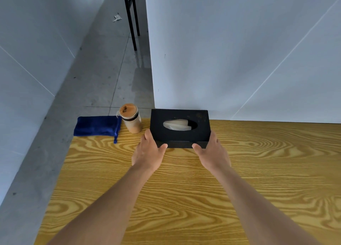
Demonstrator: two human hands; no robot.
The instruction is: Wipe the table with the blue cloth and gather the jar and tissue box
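A black tissue box with white tissue showing in its oval slot sits near the far edge of the wooden table. My left hand grips its left near corner, thumb on the front face. My right hand grips the right near corner the same way. Left of the box stands a glass jar with a wooden lid and tan contents. A folded blue cloth lies at the table's far left corner, beside the jar.
A white wall panel rises right behind the box along the table's far edge. The table's left edge drops to a grey concrete floor. Black table legs stand farther back on the floor.
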